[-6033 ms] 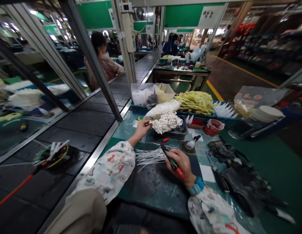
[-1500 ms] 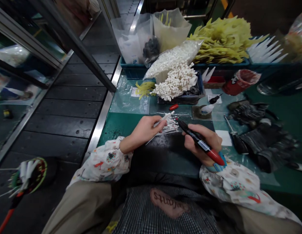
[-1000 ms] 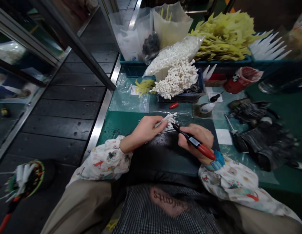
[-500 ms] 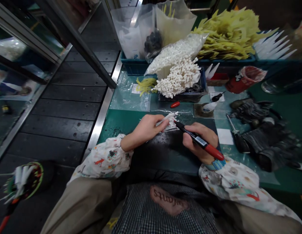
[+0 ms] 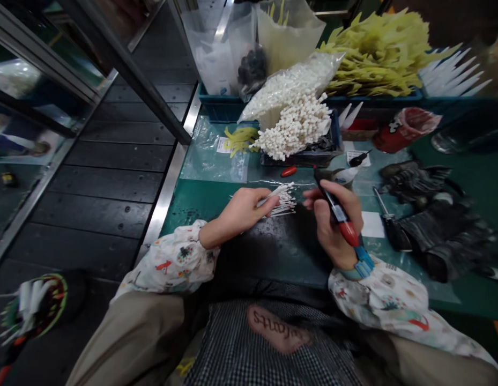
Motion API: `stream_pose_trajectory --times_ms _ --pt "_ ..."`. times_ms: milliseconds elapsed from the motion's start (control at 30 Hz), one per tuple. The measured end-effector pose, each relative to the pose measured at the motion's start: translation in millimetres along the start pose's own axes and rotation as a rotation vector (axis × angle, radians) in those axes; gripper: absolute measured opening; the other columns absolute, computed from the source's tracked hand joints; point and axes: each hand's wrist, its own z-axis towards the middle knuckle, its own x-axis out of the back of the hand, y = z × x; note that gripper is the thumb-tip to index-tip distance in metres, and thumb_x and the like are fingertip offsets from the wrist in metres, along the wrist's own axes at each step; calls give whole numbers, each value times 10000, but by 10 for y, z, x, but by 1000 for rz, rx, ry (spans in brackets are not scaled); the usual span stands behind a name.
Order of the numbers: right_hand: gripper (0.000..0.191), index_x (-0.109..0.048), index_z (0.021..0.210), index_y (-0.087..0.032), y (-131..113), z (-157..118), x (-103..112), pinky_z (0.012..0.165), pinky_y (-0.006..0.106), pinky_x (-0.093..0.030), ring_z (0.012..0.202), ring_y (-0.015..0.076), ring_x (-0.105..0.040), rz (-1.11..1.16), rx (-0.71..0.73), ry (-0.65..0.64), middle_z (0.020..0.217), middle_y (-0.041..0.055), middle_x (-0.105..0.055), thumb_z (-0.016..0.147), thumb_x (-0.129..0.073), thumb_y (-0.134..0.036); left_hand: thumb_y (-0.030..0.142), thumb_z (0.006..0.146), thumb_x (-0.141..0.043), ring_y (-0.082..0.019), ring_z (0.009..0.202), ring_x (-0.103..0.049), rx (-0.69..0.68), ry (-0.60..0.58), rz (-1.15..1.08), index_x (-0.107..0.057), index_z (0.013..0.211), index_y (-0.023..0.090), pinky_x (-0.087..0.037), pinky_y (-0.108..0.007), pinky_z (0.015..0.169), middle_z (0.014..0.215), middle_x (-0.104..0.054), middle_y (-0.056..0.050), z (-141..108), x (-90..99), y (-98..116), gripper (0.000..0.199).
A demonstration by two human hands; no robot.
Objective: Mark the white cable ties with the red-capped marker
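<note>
Thin white sticks with small knobbed ends (image 5: 284,199) form a small bundle on the dark mat (image 5: 268,252). My left hand (image 5: 249,206) holds some of them from the left, thumb and fingers pinched around their shafts. Over the mat's right side, my right hand (image 5: 337,217) holds a black and red marker (image 5: 337,206), its uncapped tip pointing up and away from me, apart from the sticks. The red cap (image 5: 289,171) lies beyond the bundle.
A large heap of white sticks (image 5: 292,128) rests on a dark tray. Behind are yellow pieces (image 5: 377,53) and white cones (image 5: 453,75). Rightward lie a screwdriver (image 5: 389,222), dark gloves (image 5: 437,230) and a red cup (image 5: 403,131). A metal edge (image 5: 164,198) borders the table's left.
My right hand has tilted the marker upright and drawn its tip away from the sticks, up and to the right. My left hand is nearly unchanged.
</note>
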Motion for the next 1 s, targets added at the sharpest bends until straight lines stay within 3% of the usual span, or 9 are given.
stream_pose_trajectory --times_ms 133,267,433,533,633,733,833,900,1000 --pt "143 -583 1124 -264 27 43 -122 680 286 -649 769 157 -772 260 -302 -79 1003 21 -788 1004 -643 -315 349 1015 -508 -120 585 -486 -14 -19 4 -654 688 162 -315 -264 619 630 -634 3 2 1 22 404" --pt "362 -501 968 -256 72 45 -166 751 297 -662 783 173 -784 349 -411 -126 896 -7 -782 842 -833 -322 336 1022 -513 -122 588 -506 -64 -43 14 -674 707 164 -334 -255 638 621 -630 6 3 -31 16 393" --pt "442 -450 943 -258 146 64 -146 734 276 -640 758 158 -773 382 -470 -163 854 -26 -762 784 -859 -312 340 1038 -511 -138 660 -592 -80 -44 27 -748 824 163 -389 -253 667 698 -699 -17 -15 -33 -12 365" --pt "443 -440 921 -257 220 98 -124 676 253 -602 704 147 -749 361 -499 -143 814 -30 -754 760 -849 -312 336 1027 -534 -160 804 -663 -100 78 9 -773 1002 156 -444 -259 730 897 -764 -63 -26 69 -28 300" --pt "405 -445 907 -255 293 130 -75 695 278 -574 706 159 -727 242 -498 -143 796 -22 -746 762 -814 -336 399 1026 -541 -122 699 -610 -63 188 -210 -751 1077 150 -452 -244 664 873 -719 -60 -21 189 -34 329" --pt "329 -483 926 -251 310 155 -11 741 325 -550 740 185 -715 8 -458 -212 843 1 -757 792 -770 -338 520 974 -615 -76 525 -392 18 86 -541 -740 1038 145 -291 -229 492 678 -514 13 -8 214 -21 401" --pt "291 -500 928 -254 246 184 22 803 362 -549 825 205 -727 -103 -357 -192 963 24 -777 812 -760 -315 571 908 -683 -67 510 -252 146 -108 -792 -736 1036 140 -153 -247 466 647 -375 46 -2 132 4 452" --pt "291 -477 922 -261 180 201 12 843 366 -565 885 200 -740 43 -314 -130 1009 23 -781 842 -754 -308 584 900 -686 -66 514 -212 207 -197 -853 -735 1060 133 -116 -255 474 650 -348 51 -2 55 19 481" --pt "332 -448 939 -271 104 202 -43 809 328 -599 904 181 -764 341 -343 -115 994 5 -791 871 -770 -308 594 894 -685 -62 519 -231 217 -236 -829 -737 1061 117 -123 -247 476 659 -353 53 -1 -38 25 508"
